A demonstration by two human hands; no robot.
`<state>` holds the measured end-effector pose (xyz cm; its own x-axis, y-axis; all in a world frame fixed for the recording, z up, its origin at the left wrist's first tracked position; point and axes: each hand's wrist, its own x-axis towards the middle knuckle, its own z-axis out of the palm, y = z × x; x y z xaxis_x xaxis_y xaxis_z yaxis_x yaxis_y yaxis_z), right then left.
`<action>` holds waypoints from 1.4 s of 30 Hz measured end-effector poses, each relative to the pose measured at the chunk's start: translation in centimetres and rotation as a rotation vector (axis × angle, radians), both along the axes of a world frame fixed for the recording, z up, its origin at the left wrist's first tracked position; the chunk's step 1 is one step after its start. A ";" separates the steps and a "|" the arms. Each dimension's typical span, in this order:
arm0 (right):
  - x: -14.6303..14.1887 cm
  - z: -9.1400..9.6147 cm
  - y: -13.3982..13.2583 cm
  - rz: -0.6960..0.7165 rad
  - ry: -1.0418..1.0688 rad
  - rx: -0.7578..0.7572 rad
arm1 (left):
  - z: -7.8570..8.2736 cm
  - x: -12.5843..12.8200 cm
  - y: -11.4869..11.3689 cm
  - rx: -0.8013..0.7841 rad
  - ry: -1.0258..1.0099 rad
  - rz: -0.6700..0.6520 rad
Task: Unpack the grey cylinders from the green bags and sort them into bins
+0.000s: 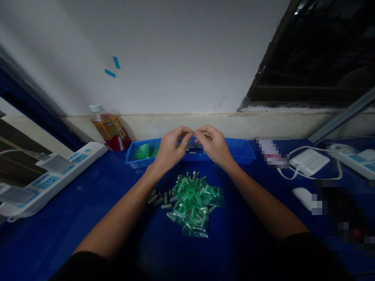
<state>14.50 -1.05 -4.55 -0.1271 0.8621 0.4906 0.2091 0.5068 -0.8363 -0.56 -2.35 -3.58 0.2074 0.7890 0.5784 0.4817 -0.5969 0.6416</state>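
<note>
My left hand (pixel 175 143) and my right hand (pixel 213 141) meet fingertip to fingertip above a long blue tray (pixel 238 151). Both are closed in a pinch, and a small pale thing (pixel 192 133) just shows between the fingertips, too small to name. Inside the tray's left part lie green plastic packets (pixel 142 151); dark metal pieces (pixel 193 149) sit in the middle, partly behind my hands. Closer to me, between my forearms, is a heap of small clear bags with green strips (pixel 191 199). Loose metal cylinders (pixel 166 198) lie along its left side.
A drink bottle (pixel 111 127) stands against the wall at left, beside a white power strip (pixel 55 175). On the right are a white charger box (pixel 309 161) with cables, another power strip (pixel 356 158), a white mouse (pixel 303 198) and blurred-out items on the blue tabletop (pixel 102 187).
</note>
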 end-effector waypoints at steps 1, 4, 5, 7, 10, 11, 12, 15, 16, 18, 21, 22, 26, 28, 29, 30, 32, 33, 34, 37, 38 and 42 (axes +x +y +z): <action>0.0 0.0 0.0 -0.001 -0.007 0.025 | 0.0 0.1 0.0 -0.007 0.001 0.021; 0.1 0.1 -0.2 -0.026 -0.080 0.187 | -0.3 0.3 -0.1 -0.043 -0.003 0.041; 0.1 0.1 -0.3 -0.041 -0.117 0.247 | -0.4 0.3 -0.1 -0.060 -0.012 0.027; 0.3 0.3 -0.4 -0.074 -0.183 0.332 | -0.5 0.3 0.0 -0.093 -0.037 -0.014; 0.7 0.9 -0.2 -0.069 -0.246 0.347 | -0.5 0.1 0.3 -0.142 0.022 -0.066; 1.0 1.1 0.0 -0.052 -0.259 0.332 | -0.4 0.0 0.3 -0.164 0.098 -0.092; 1.4 1.3 0.2 -0.033 -0.274 0.312 | -0.3 -0.2 0.3 -0.190 0.203 -0.130; 3.5 1.9 1.4 -0.007 -0.382 0.213 | -0.2 -0.5 0.1 -0.253 0.588 -0.279; 4.4 1.9 1.8 -0.004 -0.461 0.163 | -0.3 -0.6 -0.1 -0.259 0.703 -0.304; 6.3 1.8 2.7 -0.013 -0.677 0.033 | -0.6 -0.5 -0.5 -0.257 0.879 -0.282; 8.9 1.0 3.6 -0.099 -1.001 -0.150 | -1.1 -0.2 -1.0 -0.263 1.037 -0.156; 9.4 0.7 3.8 -0.128 -1.067 -0.186 | -1.3 -0.1 -1.0 -0.269 1.063 -0.125; 10.5 -0.7 4.4 -0.162 -1.138 -0.215 | -1.7 0.2 -1.1 -0.304 1.108 -0.099; 10.3 -1.0 4.6 -0.172 -1.148 -0.210 | -1.8 0.3 -1.0 -0.313 1.115 -0.105; 10.2 -0.9 4.6 -0.175 -1.151 -0.198 | -1.8 0.3 -1.0 -0.312 1.119 -0.108; 9.9 -0.8 4.5 -0.171 -1.151 -0.173 | -1.7 0.3 -1.0 -0.310 1.124 -0.113; 9.0 -0.1 4.0 -0.129 -1.132 -0.095 | -1.5 0.2 -0.9 -0.298 1.117 -0.134; 8.4 0.3 3.6 -0.092 -1.107 -0.050 | -1.3 0.2 -0.8 -0.289 1.096 -0.147; 7.7 0.8 3.0 -0.048 -1.071 -0.007 | -1.1 0.1 -0.7 -0.279 1.054 -0.157; 5.2 1.9 0.8 0.054 -0.924 0.126 | -0.1 -0.5 -0.3 -0.240 0.822 -0.085; 4.3 2.1 0.1 0.054 -0.876 0.188 | 0.4 -0.8 -0.2 -0.224 0.732 -0.019; 1.7 1.7 -1.7 -0.031 -0.750 0.402 | 2.4 -1.7 -0.7 -0.175 0.441 0.199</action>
<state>16.17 -2.71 -2.85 -0.5200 0.6485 0.5559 0.6547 0.7206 -0.2282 -2.29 -3.04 -1.14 0.2381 0.9151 0.3255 0.8224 -0.3682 0.4337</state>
